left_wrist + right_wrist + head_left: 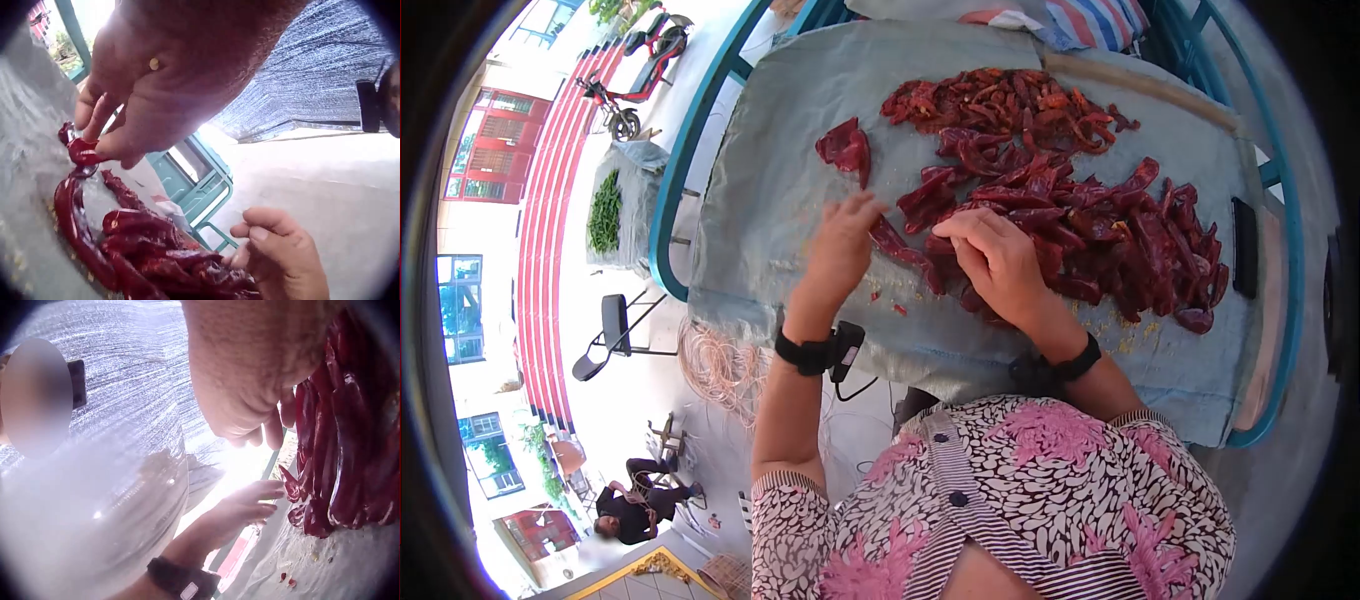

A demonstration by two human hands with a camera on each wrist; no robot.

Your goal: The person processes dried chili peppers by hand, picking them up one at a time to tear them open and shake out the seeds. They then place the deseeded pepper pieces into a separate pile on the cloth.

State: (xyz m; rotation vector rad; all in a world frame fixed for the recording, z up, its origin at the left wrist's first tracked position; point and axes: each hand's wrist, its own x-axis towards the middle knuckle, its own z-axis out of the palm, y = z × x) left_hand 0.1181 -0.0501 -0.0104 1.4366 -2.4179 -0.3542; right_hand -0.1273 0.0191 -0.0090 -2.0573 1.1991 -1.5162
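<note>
1. Patterned shirt (1020, 460) nearest the camera, at the near edge of the worktop (780, 130), which is covered in grey-green cloth.
2. Left hand (840, 250): grip together, thumb and fingers pinching a red pepper (82, 151) over the cloth.
3. Right hand (1000, 260): grip loosely curled over the near-left side of the pepper heap (1110, 235), nothing seen held.
4. Long pepper (908, 252) lies between hands, by the heap.
5. Smaller, shrivelled peppers (1000, 100) spread along the far side.
6. Edges: blue-green rail (663, 225) down the left, wide stretch of cloth between it and left hand; heap reaches near the dark flat object (1244, 248) by the right edge.
7. Label on left wrist device (848, 350): too small to read.
</note>
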